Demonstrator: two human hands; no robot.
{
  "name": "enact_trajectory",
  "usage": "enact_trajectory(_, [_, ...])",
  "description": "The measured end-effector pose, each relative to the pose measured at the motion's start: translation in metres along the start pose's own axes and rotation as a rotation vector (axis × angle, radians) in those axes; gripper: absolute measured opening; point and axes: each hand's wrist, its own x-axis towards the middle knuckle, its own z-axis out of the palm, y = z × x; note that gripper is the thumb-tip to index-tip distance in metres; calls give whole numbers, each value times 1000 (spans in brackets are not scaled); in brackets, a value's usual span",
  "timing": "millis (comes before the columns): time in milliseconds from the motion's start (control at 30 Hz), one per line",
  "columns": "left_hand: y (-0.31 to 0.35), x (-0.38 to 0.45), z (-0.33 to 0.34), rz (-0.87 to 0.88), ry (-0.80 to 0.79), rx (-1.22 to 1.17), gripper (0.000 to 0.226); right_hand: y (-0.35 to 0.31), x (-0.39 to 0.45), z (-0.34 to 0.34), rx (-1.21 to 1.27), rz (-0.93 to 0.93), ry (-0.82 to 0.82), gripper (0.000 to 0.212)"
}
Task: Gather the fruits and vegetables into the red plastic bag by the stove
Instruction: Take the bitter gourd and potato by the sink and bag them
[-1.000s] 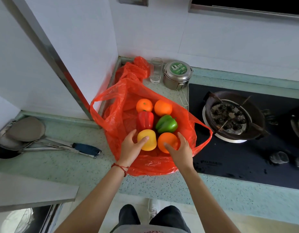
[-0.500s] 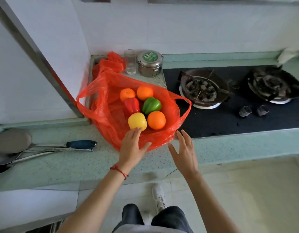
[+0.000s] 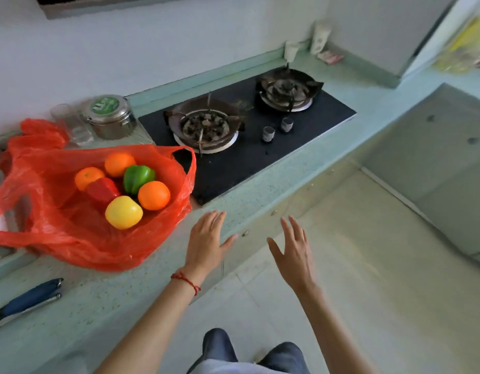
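The red plastic bag [image 3: 71,238] lies open on the green counter left of the stove [image 3: 247,147]. Inside it sit a yellow fruit [image 3: 123,212], three oranges [image 3: 153,195] [image 3: 119,163] [image 3: 87,177], a red pepper [image 3: 102,189] and a green pepper [image 3: 138,177]. My left hand [image 3: 206,240] hovers over the counter's front edge, right of the bag, fingers straight and empty. My right hand [image 3: 294,252] is out over the floor, fingers spread, holding nothing.
A steel lidded tin [image 3: 108,116] and a clear glass [image 3: 71,125] stand behind the bag. Two burners [image 3: 206,125] [image 3: 287,89] and two knobs [image 3: 268,133] are on the stove. A blue-handled utensil [image 3: 28,295] lies at the counter's left front.
Both hands have let go of the fruit and drawn back out of the bag to the counter edge. My view has swung right, so the bag now sits at the left.
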Motion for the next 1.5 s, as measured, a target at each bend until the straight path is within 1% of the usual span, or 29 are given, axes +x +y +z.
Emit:
enact_trajectory(200, [82,17,36,186,-71,-18,79,63,-40,-43,-25,195,131,54])
enact_trajectory(400, [166,17,76,389,-180,-33,82,123,-93,-84,-69,394,245,61])
enact_trajectory(667, [256,1,128,656,-324,15,75,181,-165,-119,-117,672,366,61])
enact_trajectory(800, [288,-10,148,781,-404,43,79,194,-197,-128,-125,834,416,58])
enact_trajectory(1000, [333,-15,172,1017,-522,42,73,197,-235,-138,-130,1084,525,62])
enact_trajectory(1133, [357,-17,182,1164,-583,53,66,194,-253,-139,-122,1236,601,67])
enact_trajectory(1300, [376,-22,196,1273,-642,56,65,190,-267,-140,-106,1337,648,71])
enact_trajectory(1433, [392,-28,209,1294,-669,31,69,197,-275,-144,-105,1376,643,68])
enact_trajectory(1500, [403,-32,216,1289,-672,19,72,205,-281,-148,-117,1381,639,71])
